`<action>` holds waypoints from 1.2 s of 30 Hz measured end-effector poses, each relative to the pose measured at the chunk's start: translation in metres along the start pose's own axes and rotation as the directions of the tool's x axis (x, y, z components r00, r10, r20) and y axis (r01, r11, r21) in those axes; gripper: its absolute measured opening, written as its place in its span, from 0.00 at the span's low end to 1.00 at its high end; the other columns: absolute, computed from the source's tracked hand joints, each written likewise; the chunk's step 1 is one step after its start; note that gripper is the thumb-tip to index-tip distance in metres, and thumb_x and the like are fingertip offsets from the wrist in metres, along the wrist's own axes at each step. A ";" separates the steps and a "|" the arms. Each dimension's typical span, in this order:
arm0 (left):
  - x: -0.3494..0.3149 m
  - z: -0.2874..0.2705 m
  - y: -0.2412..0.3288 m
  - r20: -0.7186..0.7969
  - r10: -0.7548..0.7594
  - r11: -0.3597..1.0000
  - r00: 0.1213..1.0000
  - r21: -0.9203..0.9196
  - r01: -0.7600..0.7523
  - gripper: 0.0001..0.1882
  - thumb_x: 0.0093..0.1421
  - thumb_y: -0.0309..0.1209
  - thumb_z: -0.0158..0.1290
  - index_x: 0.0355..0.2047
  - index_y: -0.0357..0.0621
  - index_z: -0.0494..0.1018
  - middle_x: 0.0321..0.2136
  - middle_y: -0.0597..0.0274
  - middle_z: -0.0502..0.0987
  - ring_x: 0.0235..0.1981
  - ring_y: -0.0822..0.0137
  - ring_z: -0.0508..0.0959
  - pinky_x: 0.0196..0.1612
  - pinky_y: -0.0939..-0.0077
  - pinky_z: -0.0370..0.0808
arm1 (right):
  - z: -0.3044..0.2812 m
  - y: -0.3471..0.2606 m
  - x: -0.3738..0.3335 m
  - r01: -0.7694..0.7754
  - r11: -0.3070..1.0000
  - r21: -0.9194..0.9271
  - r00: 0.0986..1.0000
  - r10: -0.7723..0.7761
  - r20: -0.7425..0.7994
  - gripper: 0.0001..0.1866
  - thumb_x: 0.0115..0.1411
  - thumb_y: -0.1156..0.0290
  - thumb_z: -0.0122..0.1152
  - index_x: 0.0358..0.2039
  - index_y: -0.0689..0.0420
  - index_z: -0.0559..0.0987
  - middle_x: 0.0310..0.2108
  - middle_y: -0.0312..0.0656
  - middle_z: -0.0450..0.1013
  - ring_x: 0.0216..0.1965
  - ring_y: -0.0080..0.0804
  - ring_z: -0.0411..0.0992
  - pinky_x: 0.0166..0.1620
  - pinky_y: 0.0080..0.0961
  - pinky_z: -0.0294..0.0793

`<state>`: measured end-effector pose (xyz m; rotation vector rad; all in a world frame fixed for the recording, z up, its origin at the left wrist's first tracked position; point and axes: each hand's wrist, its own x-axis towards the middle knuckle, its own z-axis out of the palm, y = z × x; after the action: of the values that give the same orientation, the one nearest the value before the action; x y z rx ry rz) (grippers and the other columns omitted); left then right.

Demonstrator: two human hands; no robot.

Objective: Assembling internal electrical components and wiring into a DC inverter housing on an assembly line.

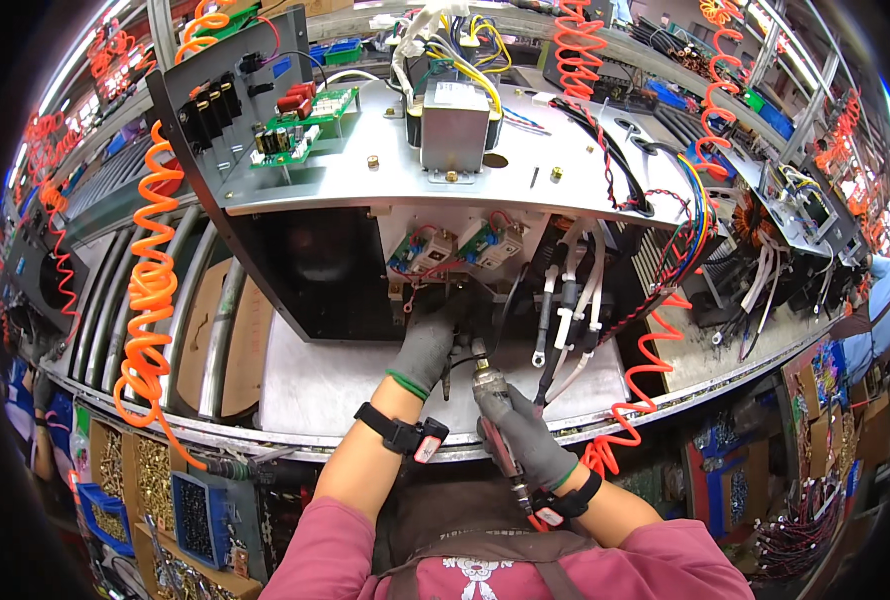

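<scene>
My right hand (540,445), in a grey glove, is wrapped round an air screwdriver (489,378). The tool points away from me, toward the lower bay of a machine chassis (315,285). My gloved left hand (428,345) reaches into the front of that bay, below two small green circuit boards (415,252) with pale blocks on them. Its fingers are lost in the dark there, so what they touch is hidden. A red wire with a ring terminal (409,305) hangs beside them. White and black cables with lugs (570,300) hang right of my hands.
On the chassis's metal shelf stand a transformer (455,125) and a green circuit board (287,140). Orange coiled air hoses (150,280) hang left and right. Steel rollers (220,340) lie at left. Below the bench edge are bins of fasteners (200,515). Another chassis (795,215) stands at right.
</scene>
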<state>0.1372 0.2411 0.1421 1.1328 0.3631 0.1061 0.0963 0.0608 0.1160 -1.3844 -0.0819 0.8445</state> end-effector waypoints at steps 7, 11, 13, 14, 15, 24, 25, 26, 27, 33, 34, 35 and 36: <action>0.011 0.002 0.005 -0.043 0.005 0.976 0.999 0.219 0.004 0.14 0.58 0.38 0.49 0.36 0.40 0.76 0.27 0.63 0.78 0.23 0.74 0.75 0.25 0.78 0.71 | 0.009 -0.004 0.008 0.042 0.996 0.076 0.999 -0.040 -0.026 0.16 0.60 0.58 0.55 0.42 0.56 0.70 0.24 0.29 0.66 0.24 0.15 0.62 0.27 0.15 0.62; 0.025 -0.004 0.003 -0.030 0.042 0.886 0.999 0.463 -0.023 0.16 0.57 0.39 0.50 0.38 0.41 0.75 0.30 0.61 0.79 0.28 0.69 0.78 0.31 0.72 0.74 | 0.006 0.003 0.011 0.031 0.990 0.140 0.999 -0.032 0.008 0.15 0.61 0.57 0.54 0.42 0.54 0.71 0.22 0.29 0.66 0.21 0.17 0.63 0.25 0.15 0.62; 0.035 -0.014 -0.002 0.476 0.373 -0.135 0.797 0.877 -0.461 0.15 0.56 0.39 0.49 0.39 0.44 0.75 0.33 0.56 0.79 0.31 0.63 0.80 0.33 0.67 0.74 | 0.011 -0.007 0.006 -0.047 0.992 0.117 0.999 0.044 0.028 0.17 0.62 0.52 0.49 0.42 0.51 0.71 0.22 0.30 0.66 0.21 0.16 0.62 0.23 0.15 0.61; 0.036 -0.017 -0.006 0.477 0.372 -0.132 0.796 0.876 -0.463 0.15 0.56 0.39 0.49 0.39 0.44 0.75 0.33 0.56 0.79 0.31 0.63 0.80 0.33 0.67 0.74 | 0.012 -0.008 0.003 -0.048 0.992 0.117 0.999 0.046 0.024 0.17 0.62 0.52 0.49 0.42 0.51 0.71 0.22 0.30 0.66 0.21 0.16 0.62 0.23 0.15 0.61; 0.034 -0.017 -0.009 0.345 0.390 0.219 0.854 0.866 -0.450 0.15 0.56 0.39 0.49 0.39 0.45 0.76 0.34 0.54 0.79 0.32 0.61 0.80 0.34 0.66 0.74 | 0.013 -0.010 0.001 -0.086 0.977 0.195 0.995 0.075 0.063 0.18 0.62 0.50 0.48 0.42 0.51 0.71 0.22 0.30 0.66 0.21 0.16 0.62 0.23 0.15 0.61; 0.030 -0.012 -0.009 0.197 0.330 0.520 0.923 0.778 -0.352 0.17 0.51 0.29 0.51 0.44 0.55 0.73 0.32 0.47 0.75 0.36 0.47 0.76 0.38 0.58 0.72 | 0.008 0.002 0.011 -0.081 0.986 0.146 0.996 0.074 0.051 0.21 0.63 0.47 0.44 0.43 0.51 0.70 0.21 0.31 0.67 0.18 0.17 0.62 0.21 0.15 0.61; 0.030 -0.016 -0.012 0.274 0.417 0.445 0.867 0.770 -0.458 0.17 0.51 0.29 0.51 0.44 0.54 0.73 0.31 0.47 0.75 0.36 0.47 0.76 0.37 0.57 0.72 | 0.009 0.003 0.011 -0.077 0.986 0.145 0.996 0.071 0.049 0.21 0.63 0.47 0.44 0.44 0.51 0.70 0.20 0.31 0.67 0.18 0.18 0.62 0.21 0.15 0.61; 0.032 -0.019 -0.015 0.274 0.418 0.445 0.866 0.769 -0.458 0.17 0.51 0.29 0.51 0.44 0.54 0.73 0.31 0.47 0.75 0.36 0.47 0.76 0.37 0.57 0.72 | 0.012 0.001 0.009 -0.077 0.987 0.143 0.996 0.070 0.049 0.21 0.63 0.47 0.44 0.44 0.51 0.70 0.20 0.31 0.67 0.18 0.18 0.62 0.21 0.15 0.61; 0.030 -0.017 -0.011 0.341 0.475 0.208 0.811 0.852 -0.480 0.14 0.54 0.37 0.51 0.40 0.50 0.75 0.32 0.48 0.77 0.36 0.50 0.77 0.38 0.61 0.72 | 0.016 -0.002 0.006 -0.087 0.960 0.267 0.994 0.067 0.081 0.21 0.63 0.48 0.44 0.45 0.52 0.70 0.21 0.32 0.66 0.18 0.19 0.62 0.21 0.15 0.61; 0.020 -0.029 -0.016 0.219 0.397 0.457 0.891 0.795 -0.399 0.17 0.53 0.29 0.50 0.45 0.48 0.73 0.33 0.48 0.76 0.35 0.52 0.76 0.35 0.63 0.72 | 0.035 -0.011 -0.004 -0.169 0.774 0.611 0.970 0.021 0.242 0.23 0.63 0.49 0.46 0.48 0.54 0.69 0.23 0.36 0.65 0.19 0.24 0.62 0.21 0.18 0.61; 0.008 -0.030 -0.010 0.121 0.331 0.657 0.936 0.682 -0.320 0.16 0.55 0.29 0.50 0.45 0.48 0.73 0.33 0.49 0.76 0.35 0.54 0.77 0.35 0.64 0.72 | 0.038 -0.011 -0.003 -0.165 0.783 0.600 0.975 0.037 0.219 0.22 0.63 0.50 0.46 0.48 0.54 0.69 0.23 0.35 0.64 0.19 0.24 0.62 0.21 0.18 0.61; 0.003 -0.038 -0.015 0.133 0.328 0.653 0.935 0.684 -0.326 0.16 0.55 0.29 0.50 0.45 0.48 0.73 0.33 0.49 0.76 0.35 0.54 0.77 0.35 0.64 0.72 | 0.041 -0.012 -0.001 -0.161 0.791 0.590 0.979 0.053 0.196 0.22 0.63 0.51 0.47 0.48 0.54 0.69 0.23 0.35 0.64 0.19 0.23 0.62 0.21 0.18 0.61; -0.006 -0.050 -0.020 0.118 0.433 0.570 0.893 0.732 -0.373 0.16 0.56 0.29 0.49 0.45 0.46 0.73 0.33 0.50 0.77 0.33 0.57 0.77 0.34 0.67 0.72 | 0.044 -0.012 -0.001 -0.167 0.797 0.581 0.978 0.060 0.199 0.21 0.62 0.51 0.48 0.48 0.53 0.69 0.22 0.35 0.64 0.19 0.23 0.62 0.21 0.18 0.62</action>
<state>0.1127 0.2743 0.1072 2.0395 0.1952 0.4436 0.0786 0.0972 0.1370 -0.7212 0.1320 0.9846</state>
